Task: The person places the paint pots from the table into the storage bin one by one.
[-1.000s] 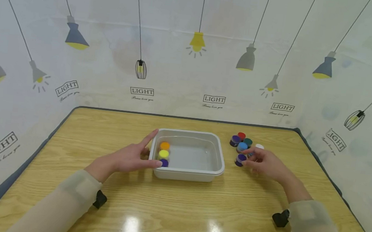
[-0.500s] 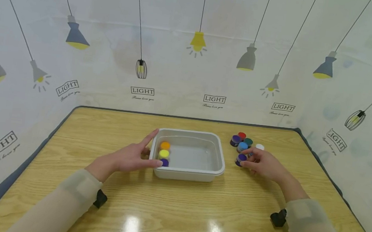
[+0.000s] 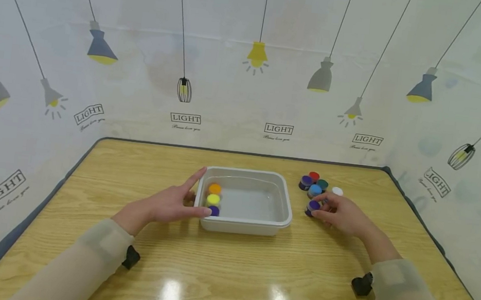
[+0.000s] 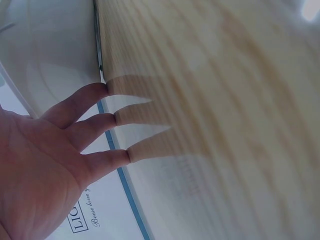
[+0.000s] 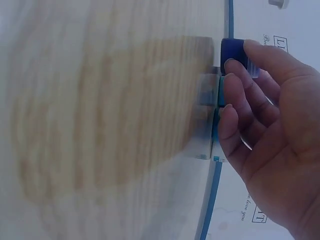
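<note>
My right hand [image 3: 345,216] pinches a small paint pot with a dark purple lid [image 3: 314,205] between thumb and fingers, at the near side of a pot cluster. In the right wrist view, thumb and index finger press on this purple pot [image 5: 233,56]; whether its base touches the table I cannot tell. My left hand [image 3: 169,204] rests against the left end of a white plastic tub [image 3: 243,227], thumb on the near rim and index finger along the left rim. Its other fingers are spread near the tabletop in the left wrist view. Orange [image 3: 215,189], yellow [image 3: 213,199] and purple [image 3: 214,211] lidded pots line the tub's left wall.
Red [image 3: 314,177], green [image 3: 322,184], light blue [image 3: 315,190], white [image 3: 337,191] and another purple pot [image 3: 305,182] cluster right of the tub, beyond my right hand. A wooden table [image 3: 227,275] ends at a printed backdrop [image 3: 237,96] behind and at the sides.
My right thumb and fingers have closed from beside the near purple paint pot onto its sides. The left hand and the tub have stayed in place.
</note>
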`<state>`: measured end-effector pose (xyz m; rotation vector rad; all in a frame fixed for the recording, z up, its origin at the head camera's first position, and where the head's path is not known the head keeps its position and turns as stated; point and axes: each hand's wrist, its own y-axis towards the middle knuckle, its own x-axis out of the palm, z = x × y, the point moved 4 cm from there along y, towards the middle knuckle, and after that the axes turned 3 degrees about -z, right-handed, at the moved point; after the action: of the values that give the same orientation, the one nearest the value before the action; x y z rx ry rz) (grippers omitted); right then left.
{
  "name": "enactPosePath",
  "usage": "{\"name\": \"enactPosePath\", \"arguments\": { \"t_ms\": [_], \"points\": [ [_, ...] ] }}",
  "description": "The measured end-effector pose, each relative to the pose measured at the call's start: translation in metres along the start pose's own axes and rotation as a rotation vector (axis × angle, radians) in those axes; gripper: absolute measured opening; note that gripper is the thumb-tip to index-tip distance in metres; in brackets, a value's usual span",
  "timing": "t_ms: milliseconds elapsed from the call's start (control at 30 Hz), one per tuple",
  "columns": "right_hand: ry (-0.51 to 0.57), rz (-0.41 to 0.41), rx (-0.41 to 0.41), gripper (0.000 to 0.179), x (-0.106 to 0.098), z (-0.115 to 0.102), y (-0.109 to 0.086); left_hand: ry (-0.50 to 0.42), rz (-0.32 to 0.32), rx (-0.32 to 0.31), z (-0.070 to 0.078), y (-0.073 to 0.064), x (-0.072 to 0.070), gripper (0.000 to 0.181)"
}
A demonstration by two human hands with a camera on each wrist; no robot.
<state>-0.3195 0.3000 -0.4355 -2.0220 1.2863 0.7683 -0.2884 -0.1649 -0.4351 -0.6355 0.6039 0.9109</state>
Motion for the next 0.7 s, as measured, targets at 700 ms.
{"name": "enactPosePath", "arguments": {
  "t_ms": [700],
  "points": [
    [-0.011, 0.121, -0.138, 0.040, -0.023, -0.057, -0.024, 0.004, 0.005, 0.007, 0.001, -0.001, 0.000, 0.118]
  ]
}}
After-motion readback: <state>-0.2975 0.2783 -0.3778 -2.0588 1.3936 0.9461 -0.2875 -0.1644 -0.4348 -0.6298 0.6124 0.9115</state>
